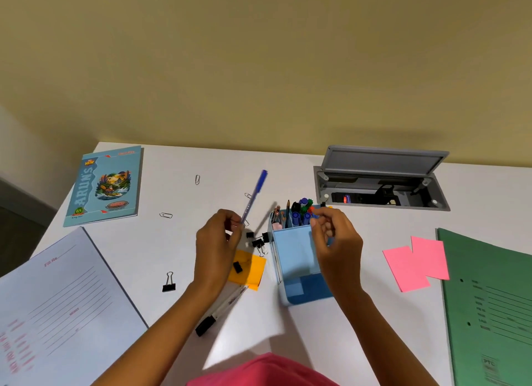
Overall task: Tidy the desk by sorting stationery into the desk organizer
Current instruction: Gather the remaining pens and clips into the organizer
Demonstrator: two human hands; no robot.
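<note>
One blue pen (pixel 255 195) pinched in left hand (pixel 214 249), tilted, just left of desk organizer (pixel 296 259) on tabletop (pixel 385 328) | right hand (pixel 338 249) curled at organizer rim, its hold cannot be told | marker (pixel 207 324) partly hidden under left forearm

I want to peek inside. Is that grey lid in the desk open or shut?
Open. The grey lid stands tipped up, with a black cable showing underneath.

Pink top (pixel 264 370), bare left forearm (pixel 161 336), bare right forearm (pixel 383 336)
</note>
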